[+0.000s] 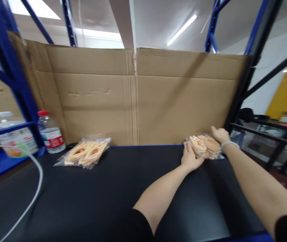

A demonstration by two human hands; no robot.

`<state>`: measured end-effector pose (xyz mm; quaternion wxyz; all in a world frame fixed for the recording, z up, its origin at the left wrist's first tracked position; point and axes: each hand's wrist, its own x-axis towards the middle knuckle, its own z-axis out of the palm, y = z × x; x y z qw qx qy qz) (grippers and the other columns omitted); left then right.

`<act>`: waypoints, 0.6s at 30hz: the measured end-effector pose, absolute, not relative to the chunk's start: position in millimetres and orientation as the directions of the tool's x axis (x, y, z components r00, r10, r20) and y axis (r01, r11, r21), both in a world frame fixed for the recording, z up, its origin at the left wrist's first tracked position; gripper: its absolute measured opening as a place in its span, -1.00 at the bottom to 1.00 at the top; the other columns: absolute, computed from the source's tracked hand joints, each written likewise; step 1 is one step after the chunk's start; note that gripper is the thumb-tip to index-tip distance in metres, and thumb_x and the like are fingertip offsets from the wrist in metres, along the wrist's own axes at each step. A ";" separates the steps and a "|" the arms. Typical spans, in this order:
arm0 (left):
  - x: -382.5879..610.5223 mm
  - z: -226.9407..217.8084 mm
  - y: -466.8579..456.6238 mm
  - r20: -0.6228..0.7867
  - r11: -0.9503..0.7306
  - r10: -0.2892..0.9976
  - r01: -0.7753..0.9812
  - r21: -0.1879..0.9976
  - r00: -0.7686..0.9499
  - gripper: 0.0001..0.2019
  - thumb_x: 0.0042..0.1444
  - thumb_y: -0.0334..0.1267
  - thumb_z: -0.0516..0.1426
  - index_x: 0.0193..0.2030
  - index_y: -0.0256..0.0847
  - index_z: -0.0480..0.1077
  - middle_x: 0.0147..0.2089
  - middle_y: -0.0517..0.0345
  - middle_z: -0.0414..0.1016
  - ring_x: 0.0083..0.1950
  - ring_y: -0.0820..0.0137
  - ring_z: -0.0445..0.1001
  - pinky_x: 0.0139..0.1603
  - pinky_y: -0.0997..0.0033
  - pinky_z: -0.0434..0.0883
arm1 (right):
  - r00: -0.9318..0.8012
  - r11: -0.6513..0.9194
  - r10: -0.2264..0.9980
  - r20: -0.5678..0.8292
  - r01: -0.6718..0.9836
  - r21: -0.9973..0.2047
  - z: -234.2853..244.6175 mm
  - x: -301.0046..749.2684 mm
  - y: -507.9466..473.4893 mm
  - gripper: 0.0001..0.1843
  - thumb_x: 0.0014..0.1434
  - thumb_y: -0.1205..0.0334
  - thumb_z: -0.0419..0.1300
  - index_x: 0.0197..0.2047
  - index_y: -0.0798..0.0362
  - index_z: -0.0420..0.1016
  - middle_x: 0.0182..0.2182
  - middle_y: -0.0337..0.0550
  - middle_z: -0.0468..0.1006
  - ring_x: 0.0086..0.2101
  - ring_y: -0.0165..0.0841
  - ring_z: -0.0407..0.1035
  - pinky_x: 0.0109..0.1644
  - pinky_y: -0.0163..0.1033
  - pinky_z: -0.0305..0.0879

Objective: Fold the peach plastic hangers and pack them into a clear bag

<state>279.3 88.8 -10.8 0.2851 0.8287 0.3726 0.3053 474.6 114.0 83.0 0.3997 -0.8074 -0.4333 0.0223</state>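
A clear plastic bag of beige, ring-shaped pieces (206, 147) lies on the black tabletop, close to the cardboard at the back right. My left hand (190, 157) is closed around its front left corner, fingers along the left side and thumb toward the front. At the bag's rear right edge is my right hand (221, 135), with a finger stretched out toward the cardboard; whether it touches the plastic is unclear. To the left on the same surface rests a second clear bag of beige pieces (86, 153) with oval holes, apart from both hands.
Cardboard panels (95, 101) stand upright along the back edge. A bottle with a red cap (51, 132) stands at the back left, beside a blue metal post (14, 80). A white cable (38, 188) curves over the left side. A black post (241, 87) rises at the right.
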 end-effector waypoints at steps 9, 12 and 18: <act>109.1 35.3 57.3 0.430 -0.714 0.687 0.434 0.550 0.585 -0.33 -0.02 -0.47 0.22 0.25 0.08 0.30 0.25 0.25 0.39 0.26 0.27 0.35 0.27 0.45 0.30 | 0.417 0.350 0.666 0.618 0.557 -0.753 92.8 362.3 129.2 -0.82 0.12 0.37 0.15 -0.46 0.08 0.54 -0.30 0.00 0.53 -0.17 -0.22 0.35 -0.03 -0.15 0.16; 31.0 58.6 68.2 0.425 -0.662 0.749 0.565 0.492 0.508 -0.67 0.15 -0.41 0.17 0.06 -0.14 0.44 0.11 0.10 0.49 0.16 0.24 0.41 0.25 0.16 0.32 | 0.301 0.456 0.763 0.572 0.377 -0.806 77.4 290.6 134.4 -0.84 0.10 0.32 0.15 -0.46 0.07 0.53 -0.34 -0.06 0.53 -0.21 -0.24 0.37 -0.10 -0.18 0.24; -130.3 73.9 101.8 0.377 -0.149 0.924 0.857 0.493 -0.057 -0.77 0.28 -0.21 0.12 0.01 -0.25 0.41 0.06 0.00 0.45 0.03 0.23 0.46 0.05 0.06 0.43 | -0.168 0.110 0.981 0.100 0.048 -0.993 43.9 140.1 130.2 -0.90 0.21 0.31 0.18 -0.27 0.16 0.49 -0.42 -0.12 0.54 -0.41 -0.36 0.45 -0.29 -0.24 0.43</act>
